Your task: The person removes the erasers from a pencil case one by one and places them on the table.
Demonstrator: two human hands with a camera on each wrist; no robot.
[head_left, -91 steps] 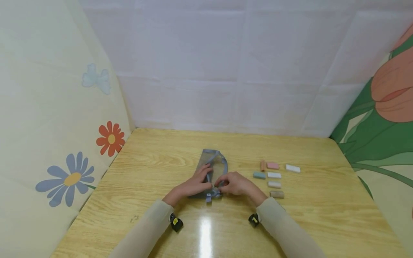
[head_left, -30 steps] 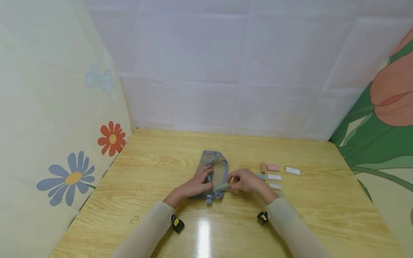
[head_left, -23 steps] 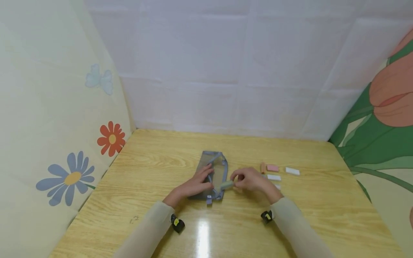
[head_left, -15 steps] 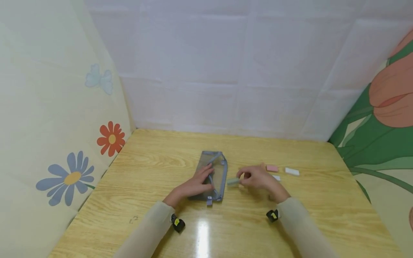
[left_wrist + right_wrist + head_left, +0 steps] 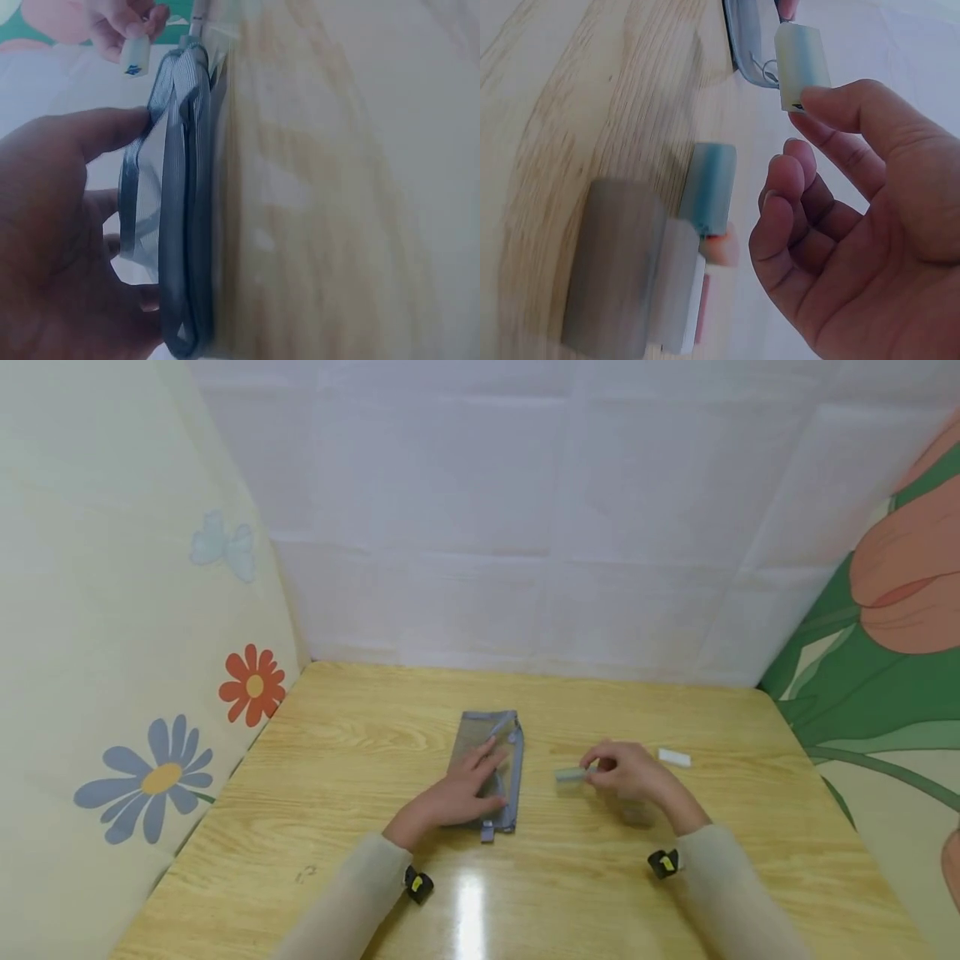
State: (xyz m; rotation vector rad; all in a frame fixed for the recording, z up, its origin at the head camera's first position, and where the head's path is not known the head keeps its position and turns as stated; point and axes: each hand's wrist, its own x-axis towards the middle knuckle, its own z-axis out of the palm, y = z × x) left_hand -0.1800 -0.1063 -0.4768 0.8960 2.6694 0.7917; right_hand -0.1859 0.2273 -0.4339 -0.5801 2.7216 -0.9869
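Observation:
My right hand (image 5: 628,771) pinches a pale green eraser (image 5: 801,64) with a blue stripe between thumb and forefinger, its other fingers curled loosely below. In the head view the eraser (image 5: 570,774) points left, a short way from the pouch. Flat on the table lies a grey-blue mesh zip pouch (image 5: 480,727). My left hand (image 5: 459,792) rests on it with spread fingers, and the left wrist view has the thumb at the edge of the pouch (image 5: 187,187). Beneath my right hand are a teal eraser (image 5: 709,187) and a brown block (image 5: 615,262).
A white eraser (image 5: 675,757) lies right of my right hand. Grey, white and pinkish blocks sit in a row beside the brown one in the right wrist view, mostly hidden by the hand in the head view. A white cloth (image 5: 450,527) hangs behind the wooden table (image 5: 360,710).
My right hand was at the pouch's opening; it has drawn back to the right with the green eraser, over the loose blocks. The left hand stays on the pouch, whose opening now lies flatter.

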